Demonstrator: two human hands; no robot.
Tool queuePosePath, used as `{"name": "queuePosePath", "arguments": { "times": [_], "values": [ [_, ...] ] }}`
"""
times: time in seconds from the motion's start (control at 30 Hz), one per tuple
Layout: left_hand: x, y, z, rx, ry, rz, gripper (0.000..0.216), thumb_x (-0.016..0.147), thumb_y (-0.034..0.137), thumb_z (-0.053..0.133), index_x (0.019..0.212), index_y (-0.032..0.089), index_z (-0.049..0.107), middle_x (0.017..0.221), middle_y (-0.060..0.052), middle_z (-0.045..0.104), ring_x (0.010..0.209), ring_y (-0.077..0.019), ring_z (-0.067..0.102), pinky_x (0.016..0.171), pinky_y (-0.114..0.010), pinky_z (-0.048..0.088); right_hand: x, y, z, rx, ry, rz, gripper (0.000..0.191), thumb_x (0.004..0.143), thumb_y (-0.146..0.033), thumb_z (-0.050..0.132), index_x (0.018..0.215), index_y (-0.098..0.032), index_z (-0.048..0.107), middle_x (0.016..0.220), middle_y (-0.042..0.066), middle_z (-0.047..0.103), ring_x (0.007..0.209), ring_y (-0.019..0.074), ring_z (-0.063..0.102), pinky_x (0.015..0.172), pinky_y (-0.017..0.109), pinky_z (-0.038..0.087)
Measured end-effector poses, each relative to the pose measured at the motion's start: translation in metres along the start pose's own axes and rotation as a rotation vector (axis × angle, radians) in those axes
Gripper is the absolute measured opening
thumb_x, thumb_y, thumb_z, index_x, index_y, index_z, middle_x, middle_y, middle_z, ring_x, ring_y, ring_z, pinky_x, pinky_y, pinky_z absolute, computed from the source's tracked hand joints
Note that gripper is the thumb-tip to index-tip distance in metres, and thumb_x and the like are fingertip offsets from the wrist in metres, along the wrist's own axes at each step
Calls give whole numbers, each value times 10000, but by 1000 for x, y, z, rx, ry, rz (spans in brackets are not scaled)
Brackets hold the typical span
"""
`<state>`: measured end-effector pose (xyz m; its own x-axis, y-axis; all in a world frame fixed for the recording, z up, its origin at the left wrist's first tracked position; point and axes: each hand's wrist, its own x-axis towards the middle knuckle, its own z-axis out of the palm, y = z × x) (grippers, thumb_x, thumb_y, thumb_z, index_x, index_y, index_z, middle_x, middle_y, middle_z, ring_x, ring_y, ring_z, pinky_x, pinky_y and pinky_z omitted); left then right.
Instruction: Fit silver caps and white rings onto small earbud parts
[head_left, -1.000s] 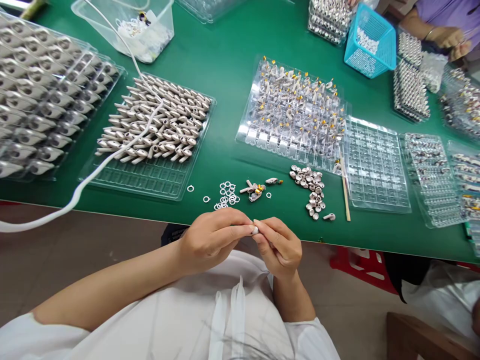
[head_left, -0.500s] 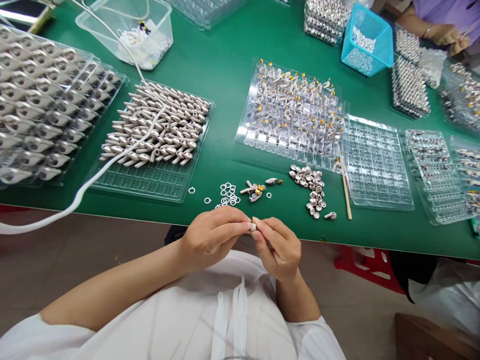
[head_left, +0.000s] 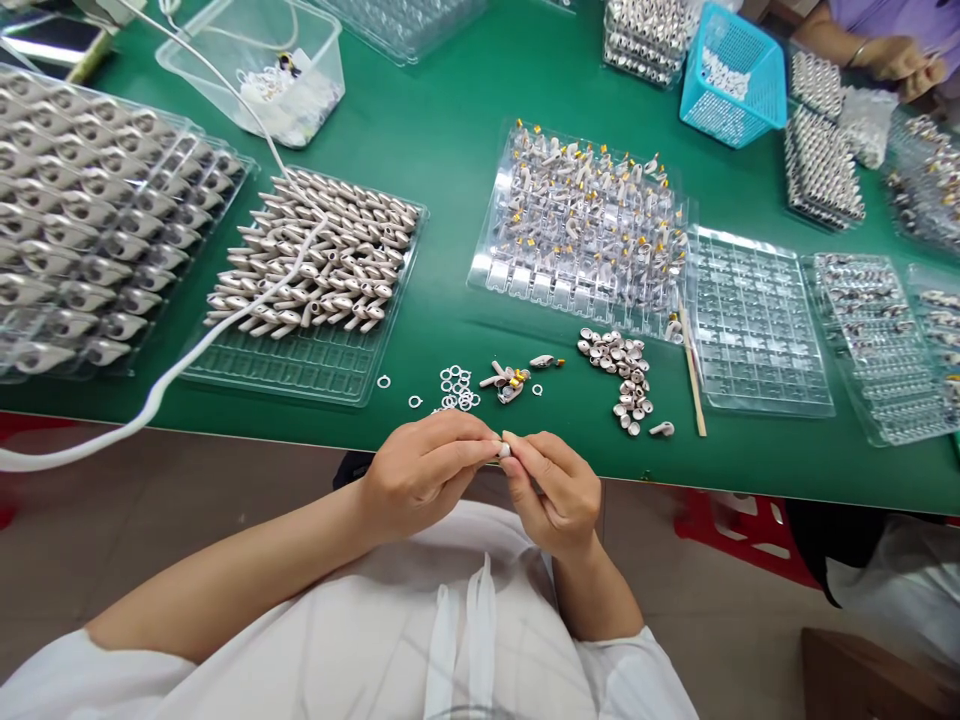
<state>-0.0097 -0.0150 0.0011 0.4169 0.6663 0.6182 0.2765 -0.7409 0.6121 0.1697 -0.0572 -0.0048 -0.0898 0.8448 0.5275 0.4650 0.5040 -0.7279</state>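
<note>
Closely, left hand and right hand pinch one small white part.

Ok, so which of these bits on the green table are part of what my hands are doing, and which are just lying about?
In use: small white part pinched between left hand and right hand; probably also white rings, loose earbud pieces and grey caps just ahead.
Lying about: wooden stick, blue basket, clear tub, white cable, empty clear tray.
</note>
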Motion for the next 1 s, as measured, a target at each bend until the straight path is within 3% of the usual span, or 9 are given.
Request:
{"name": "queuePosePath", "arguments": {
  "times": [0.43, 0.7, 1.0],
  "values": [
    [2, -3, -1, -27, -69, -5, 300, 886, 15, 522, 1109, 169, 652, 875, -80, 706, 818, -152, 675, 710, -261, 587, -2, -1, 4, -45, -1, -1, 379, 871, -69, 595, 1228, -190, 633, 930, 103, 724, 795, 184, 688, 655, 312, 604],
    [1, -5, 8, 26, 6, 3, 259, 865, 22, 544, 1087, 135, 617, 891, -83, 688, 799, -155, 650, 714, -276, 586, 2, -11, 5, 21, -25, 127, 344, 895, -84, 573, 1229, -149, 620, 966, 110, 706, 844, 171, 671, 715, 309, 592],
    [1, -3, 8, 32, -15, -27, 255, 885, 41, 540, 1104, 160, 595, 908, -70, 696, 809, -152, 663, 716, -261, 592, 6, -9, -4, 62, -136, 254, 306, 914, -264, 608, 1210, -187, 612, 937, 60, 680, 748, 136, 638, 686, 285, 588]
  ]
}}
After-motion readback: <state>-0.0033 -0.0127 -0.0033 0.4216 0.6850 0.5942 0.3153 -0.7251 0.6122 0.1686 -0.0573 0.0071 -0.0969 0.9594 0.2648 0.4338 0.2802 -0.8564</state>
